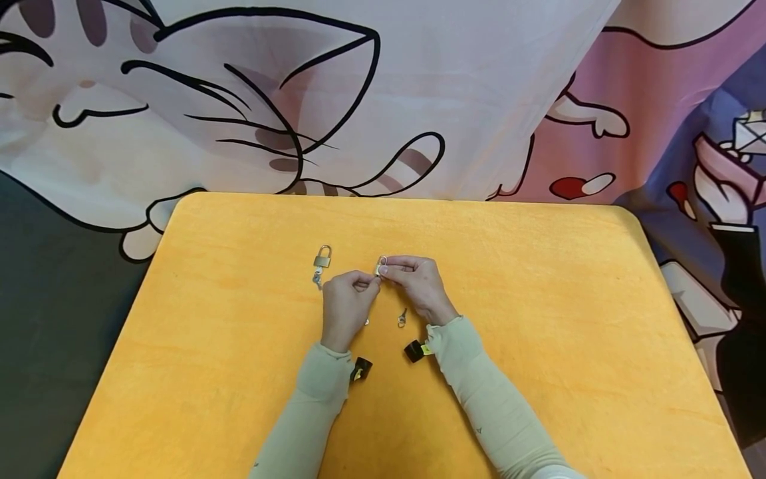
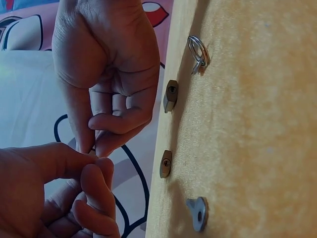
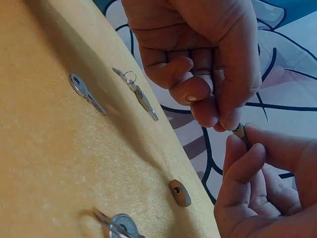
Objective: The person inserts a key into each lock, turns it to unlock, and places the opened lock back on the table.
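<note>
Above the table, my right hand (image 1: 419,286) pinches a small brass padlock (image 1: 379,269) between thumb and fingers, its shackle pointing up. My left hand (image 1: 349,306) meets it at its lower end, thumb and forefinger pinched together; I cannot tell what small thing lies between them. In the right wrist view the left hand (image 3: 198,64) reaches down to the padlock's brass body (image 3: 240,133), held by the right hand (image 3: 267,178). Beyond the left hand lies another padlock (image 1: 322,261) with keys (image 1: 318,276) at its base.
Nearer me on the yellow table (image 1: 538,299) lie a key on a ring (image 1: 402,318) and a loose key (image 3: 86,93). Two padlocks (image 2: 171,96) rest farther back in the left wrist view, keyholes facing me. A cartoon-printed cloth (image 1: 479,100) hangs behind the table.
</note>
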The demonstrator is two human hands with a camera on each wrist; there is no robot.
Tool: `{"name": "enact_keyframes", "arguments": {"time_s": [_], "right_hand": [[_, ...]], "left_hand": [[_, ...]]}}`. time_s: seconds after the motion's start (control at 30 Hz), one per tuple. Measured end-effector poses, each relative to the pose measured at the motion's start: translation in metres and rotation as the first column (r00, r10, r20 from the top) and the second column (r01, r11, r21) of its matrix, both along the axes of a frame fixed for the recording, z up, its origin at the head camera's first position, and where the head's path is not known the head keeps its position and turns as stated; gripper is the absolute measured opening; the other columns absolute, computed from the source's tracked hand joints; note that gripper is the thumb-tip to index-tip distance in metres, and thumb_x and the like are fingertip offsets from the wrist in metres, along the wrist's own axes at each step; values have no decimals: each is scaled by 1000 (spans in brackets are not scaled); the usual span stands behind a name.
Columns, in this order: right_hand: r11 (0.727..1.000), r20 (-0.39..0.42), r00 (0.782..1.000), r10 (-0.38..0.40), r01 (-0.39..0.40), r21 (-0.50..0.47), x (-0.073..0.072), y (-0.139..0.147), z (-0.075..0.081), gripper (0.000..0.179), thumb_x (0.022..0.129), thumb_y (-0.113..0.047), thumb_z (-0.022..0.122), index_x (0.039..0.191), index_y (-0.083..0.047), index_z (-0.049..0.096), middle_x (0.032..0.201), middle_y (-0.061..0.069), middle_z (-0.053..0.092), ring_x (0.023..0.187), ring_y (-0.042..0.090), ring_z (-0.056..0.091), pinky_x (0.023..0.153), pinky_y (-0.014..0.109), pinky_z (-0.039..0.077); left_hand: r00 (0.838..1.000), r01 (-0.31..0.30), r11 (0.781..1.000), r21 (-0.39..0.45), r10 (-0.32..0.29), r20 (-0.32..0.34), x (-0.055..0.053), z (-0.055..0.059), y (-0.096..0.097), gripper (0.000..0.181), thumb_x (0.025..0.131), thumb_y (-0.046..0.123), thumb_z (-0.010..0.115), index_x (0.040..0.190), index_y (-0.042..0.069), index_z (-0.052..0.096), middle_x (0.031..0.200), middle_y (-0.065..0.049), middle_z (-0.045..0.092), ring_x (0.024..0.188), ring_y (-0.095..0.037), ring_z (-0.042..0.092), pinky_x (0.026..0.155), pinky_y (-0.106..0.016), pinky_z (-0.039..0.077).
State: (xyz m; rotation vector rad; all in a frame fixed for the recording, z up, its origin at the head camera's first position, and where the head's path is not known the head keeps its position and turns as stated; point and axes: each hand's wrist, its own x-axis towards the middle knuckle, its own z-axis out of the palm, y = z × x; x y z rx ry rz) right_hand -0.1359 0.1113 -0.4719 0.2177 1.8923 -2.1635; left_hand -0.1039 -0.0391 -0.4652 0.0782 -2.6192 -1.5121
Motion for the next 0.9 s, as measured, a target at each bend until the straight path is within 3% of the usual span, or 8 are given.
{"name": "enact_keyframes", "arguments": {"time_s": [0.2,0.5,0.9], "right_hand": [[1000,-1,1000,3,-3,-2,0,0,0,25,90,0,73,114,8,72,104,16,75,88,17,74,89,42,56],[1000,-12,1000,-5,5,-6,1,-1,0,24,89,-1,75,112,8,73,105,14,75,89,17,73,86,40,57],[1000,9,1000,-5,5,-1,0,-1,0,25,90,-1,73,114,8,72,103,14,76,87,16,73,85,38,57]], "left_hand": [[1000,0,1000,-13,0,-29,1,-1,1,8,85,11,77,79,6,79,68,-2,72,54,-8,64,53,-28,52],[984,-4,991,-132,-19,-175,2,-3,2,9,84,7,75,75,4,77,66,-3,72,56,-10,67,55,-29,55],[996,6,998,-55,-11,-90,1,-2,1,9,85,9,76,79,4,79,69,-4,73,56,-9,67,55,-29,55]]}}
